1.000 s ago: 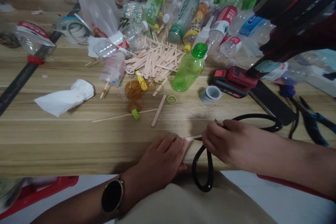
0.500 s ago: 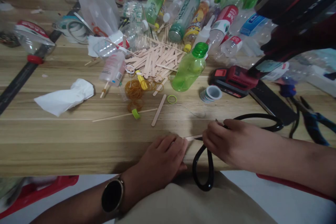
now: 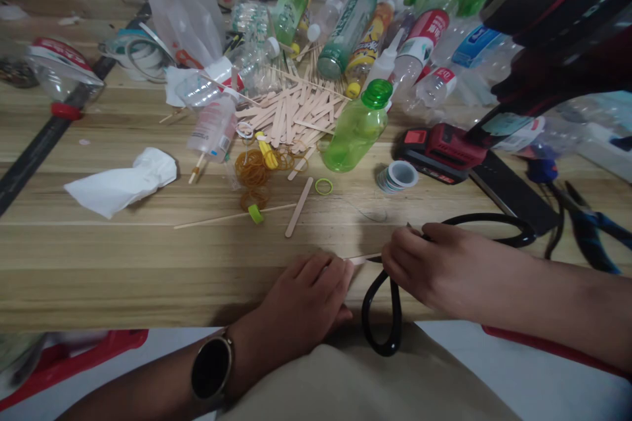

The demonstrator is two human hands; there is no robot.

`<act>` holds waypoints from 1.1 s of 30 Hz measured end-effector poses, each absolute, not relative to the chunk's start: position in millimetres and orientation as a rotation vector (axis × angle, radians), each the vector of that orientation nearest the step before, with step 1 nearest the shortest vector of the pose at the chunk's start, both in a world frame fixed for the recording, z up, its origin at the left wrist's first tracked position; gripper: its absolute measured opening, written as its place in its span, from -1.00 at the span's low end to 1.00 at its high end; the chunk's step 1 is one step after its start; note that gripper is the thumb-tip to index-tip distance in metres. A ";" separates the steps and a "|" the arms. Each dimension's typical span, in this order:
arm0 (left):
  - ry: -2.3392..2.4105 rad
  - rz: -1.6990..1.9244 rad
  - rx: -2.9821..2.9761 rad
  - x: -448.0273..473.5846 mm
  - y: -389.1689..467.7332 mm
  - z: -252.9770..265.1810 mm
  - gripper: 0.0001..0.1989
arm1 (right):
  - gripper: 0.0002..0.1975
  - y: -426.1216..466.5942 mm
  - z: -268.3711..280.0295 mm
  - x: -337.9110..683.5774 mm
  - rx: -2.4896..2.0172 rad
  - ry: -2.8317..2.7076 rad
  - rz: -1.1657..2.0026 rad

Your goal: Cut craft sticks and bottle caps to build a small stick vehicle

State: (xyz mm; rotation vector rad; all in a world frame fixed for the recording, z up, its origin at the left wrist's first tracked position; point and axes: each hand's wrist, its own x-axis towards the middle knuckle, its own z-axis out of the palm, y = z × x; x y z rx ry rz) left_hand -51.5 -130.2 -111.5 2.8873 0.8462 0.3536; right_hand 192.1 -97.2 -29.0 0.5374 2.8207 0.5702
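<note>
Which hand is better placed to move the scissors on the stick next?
Right, I'd judge: the right hand already holds the scissors, a blade tip at the stick. The left hand covers the stick's other part, so it seems better placed for steadying.

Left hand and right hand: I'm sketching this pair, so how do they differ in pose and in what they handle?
The left hand lies palm-down over part of a stick, while the right hand holds black-handled scissors. A watch sits on the left wrist; none shows on the right. The left hand's fingers are bent forward, the right hand's curled leftward. Both are bare.
</note>
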 end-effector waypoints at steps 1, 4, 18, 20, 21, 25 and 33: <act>0.842 0.356 2.889 -51.3 -129.9 -111.4 -0.42 | -0.90 -97.3 -29.2 192.0 0.541 2.830 0.569; 0.842 0.387 2.890 -51.0 -128.9 -110.0 -0.44 | -0.88 -97.8 -29.6 191.4 0.533 2.847 0.563; 0.858 0.347 2.850 -54.0 -126.5 -106.2 -0.55 | -0.89 -71.2 -5.1 162.3 0.520 2.470 0.046; 0.895 0.438 2.805 -59.5 -123.3 -100.6 -0.66 | -0.87 -63.8 3.6 149.3 0.670 2.352 -0.031; 0.920 0.477 2.773 -63.0 -121.8 -98.0 -0.68 | -0.85 -60.7 7.5 143.1 0.706 2.320 -0.051; 0.997 0.552 2.746 -77.7 -118.8 -93.4 -0.68 | -0.86 -53.8 17.8 125.0 0.810 2.215 -0.089; 0.982 0.558 2.816 -83.1 -122.2 -98.0 -0.69 | -0.86 -60.8 18.9 127.1 0.956 2.166 -0.121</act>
